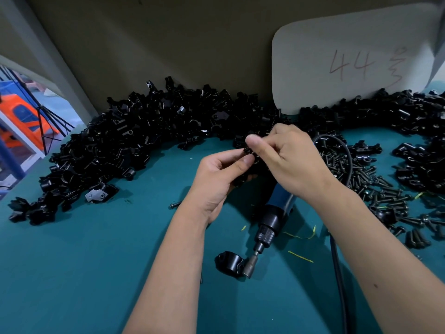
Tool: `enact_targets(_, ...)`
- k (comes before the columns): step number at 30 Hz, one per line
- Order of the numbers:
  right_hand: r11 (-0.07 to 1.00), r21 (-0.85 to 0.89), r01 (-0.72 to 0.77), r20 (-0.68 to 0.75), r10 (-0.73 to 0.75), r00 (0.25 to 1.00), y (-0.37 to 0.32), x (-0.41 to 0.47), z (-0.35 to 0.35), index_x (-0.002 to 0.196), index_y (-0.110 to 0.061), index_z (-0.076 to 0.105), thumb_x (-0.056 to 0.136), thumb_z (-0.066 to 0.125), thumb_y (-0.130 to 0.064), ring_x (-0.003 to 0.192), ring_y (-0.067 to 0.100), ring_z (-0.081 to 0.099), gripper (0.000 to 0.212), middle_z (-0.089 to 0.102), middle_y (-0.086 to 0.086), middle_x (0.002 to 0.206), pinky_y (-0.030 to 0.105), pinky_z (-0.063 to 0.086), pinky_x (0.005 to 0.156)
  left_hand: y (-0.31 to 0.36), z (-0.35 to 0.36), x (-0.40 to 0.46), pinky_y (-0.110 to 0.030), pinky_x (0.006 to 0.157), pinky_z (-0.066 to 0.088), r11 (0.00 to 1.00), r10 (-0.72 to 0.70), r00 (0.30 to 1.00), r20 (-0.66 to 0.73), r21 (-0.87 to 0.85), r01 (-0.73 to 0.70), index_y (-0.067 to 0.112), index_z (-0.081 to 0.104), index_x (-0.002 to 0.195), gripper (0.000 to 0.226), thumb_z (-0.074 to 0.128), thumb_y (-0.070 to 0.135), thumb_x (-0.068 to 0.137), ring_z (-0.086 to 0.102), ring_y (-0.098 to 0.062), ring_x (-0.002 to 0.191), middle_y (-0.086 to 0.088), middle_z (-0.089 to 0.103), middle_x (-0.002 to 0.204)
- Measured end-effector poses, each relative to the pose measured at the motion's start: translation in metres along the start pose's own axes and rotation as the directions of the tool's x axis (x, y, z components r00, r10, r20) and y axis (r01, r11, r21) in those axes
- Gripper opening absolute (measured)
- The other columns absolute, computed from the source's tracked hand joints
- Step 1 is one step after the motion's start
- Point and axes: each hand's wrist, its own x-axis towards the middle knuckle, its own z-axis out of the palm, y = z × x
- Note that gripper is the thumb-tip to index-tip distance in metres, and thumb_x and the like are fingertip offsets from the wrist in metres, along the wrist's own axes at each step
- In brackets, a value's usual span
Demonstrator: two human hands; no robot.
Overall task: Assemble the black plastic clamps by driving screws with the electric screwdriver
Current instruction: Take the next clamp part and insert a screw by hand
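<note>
My left hand (218, 179) grips a black plastic clamp piece (248, 173) from below, mostly hidden by my fingers. My right hand (284, 155) pinches a small black part (248, 148) on top of that clamp between thumb and fingers. The electric screwdriver (277, 213), blue and black, lies on the teal table (84, 261) under my right wrist, bit pointing toward me. Its socket tip (249, 271) touches a loose black clamp ring (230, 262). A heap of black screws (375, 189) lies to the right.
A long pile of black clamp parts (144, 136) curves along the back wall, continuing at the right (409, 112). A white card marked 44 (349, 61) leans on the wall. The screwdriver's black cable (339, 273) runs toward me. One stray screw (174, 205) lies left of my wrist.
</note>
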Motion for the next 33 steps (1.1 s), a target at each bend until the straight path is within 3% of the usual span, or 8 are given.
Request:
enact_targets(2,0.999,0.0,0.037,-0.027,-0.037,0.999,0.001,-0.001,0.0,0.067,-0.03,0.041,0.106,0.035,-0.052,0.076,0.016,0.044,0.045,0.047,-0.001,0.07,0.029,0.028,0.075,0.001,0.0,0.0,-0.028,0.083,0.058,0.999,-0.011,0.999,-0.033,-0.035,0.01,0.006,0.078,0.111,0.033,0.072,0.022,0.083,0.07,-0.021,0.096,-0.014,0.076,0.109)
enact_targets(7,0.998,-0.004,0.061,0.012,-0.061,0.998,0.011,-0.002,0.004,0.075,-0.011,0.049,0.109,0.048,-0.03,0.076,0.023,0.048,0.039,0.049,0.005,0.075,0.038,0.039,0.071,0.004,-0.002,-0.002,-0.017,0.069,0.055,0.993,-0.039,0.997,-0.061,-0.112,0.032,0.019,0.084,0.095,0.02,0.072,0.028,0.082,0.07,-0.01,0.074,0.0,0.077,0.092)
enact_targets(12,0.997,0.082,0.002,0.006,-0.002,1.0,0.003,-0.004,-0.001,0.06,-0.008,0.044,0.104,0.041,-0.062,0.05,0.012,0.032,0.069,0.035,-0.002,0.051,0.027,0.027,0.051,0.004,-0.002,-0.003,-0.016,0.069,0.054,0.986,-0.05,0.999,-0.019,-0.159,0.046,0.012,0.081,0.105,0.027,0.072,0.028,0.086,0.068,-0.01,0.076,-0.004,0.076,0.098)
enact_targets(16,0.994,0.105,0.004,0.058,-0.01,0.998,0.004,-0.007,-0.004,0.074,-0.01,0.041,0.11,0.037,-0.039,0.06,0.013,0.035,0.046,0.039,-0.005,0.063,0.041,0.034,0.061,0.006,-0.002,-0.003,-0.016,0.067,0.055,0.978,-0.052,0.998,-0.047,-0.203,0.042,0.013,0.083,0.098,0.023,0.071,0.027,0.085,0.069,-0.011,0.076,-0.005,0.076,0.096)
enact_targets(19,0.996,0.08,0.051,0.059,-0.056,0.997,0.004,-0.005,-0.003,0.087,-0.012,0.047,0.111,0.041,-0.026,0.065,0.011,0.038,0.028,0.043,-0.004,0.068,0.031,0.034,0.062,0.006,-0.003,-0.003,-0.017,0.067,0.055,0.974,-0.06,0.997,-0.054,-0.22,0.047,0.012,0.083,0.097,0.021,0.071,0.025,0.086,0.069,-0.013,0.076,-0.006,0.075,0.095)
enact_targets(24,0.997,0.059,0.05,0.006,-0.05,0.999,0.003,-0.002,0.0,0.069,-0.015,0.037,0.109,0.048,-0.025,0.057,0.01,0.035,0.043,0.037,-0.006,0.059,0.023,0.029,0.055,0.005,-0.002,-0.004,-0.018,0.07,0.055,0.973,-0.06,0.997,-0.047,-0.227,0.048,0.013,0.082,0.1,0.021,0.069,0.023,0.089,0.069,-0.013,0.08,-0.005,0.076,0.099)
enact_targets(29,0.993,0.102,0.051,0.006,-0.052,0.999,0.006,-0.003,0.001,0.076,-0.011,0.044,0.11,0.045,-0.031,0.058,0.011,0.036,0.04,0.042,-0.001,0.062,0.03,0.032,0.056,0.004,0.003,-0.003,-0.019,0.071,0.055,0.957,-0.084,0.996,-0.011,-0.281,0.078,0.013,0.083,0.095,0.019,0.066,0.022,0.094,0.067,-0.012,0.078,-0.003,0.075,0.095)
enact_targets(33,0.999,0.041,0.006,-0.078,-0.003,0.997,0.003,-0.003,0.003,0.058,-0.011,0.042,0.105,0.053,-0.048,0.05,0.016,0.034,0.061,0.037,-0.003,0.049,0.03,0.028,0.051,0.002,0.005,-0.004,-0.021,0.073,0.055,0.946,-0.091,0.996,0.004,-0.312,0.087,0.014,0.083,0.093,0.022,0.062,0.018,0.099,0.065,-0.013,0.083,-0.003,0.074,0.094)
